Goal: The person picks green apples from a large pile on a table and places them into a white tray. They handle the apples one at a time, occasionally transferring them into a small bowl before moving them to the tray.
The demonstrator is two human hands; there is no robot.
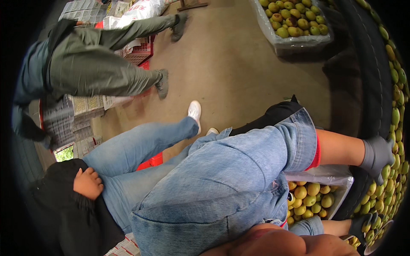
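A grey glove covers my left hand, which reaches out from a denim sleeve to the right. Its fingers rest over a broad heap of yellow-green, jujube-like fruit; whether a fruit is gripped is unclear. Lower down, my right hand, in a dark glove, has its fingers around several of these fruits. Close by it shows the pale curved rim of a container. Under my left arm stands a plastic-lined box with yellower, browner fruit, partly hidden by my sleeve.
A padded black edge borders the heap. Another lined box of fruit stands on the floor. One person in light jeans is close on the left; another in green trousers is beside stacked printed cartons and a red crate.
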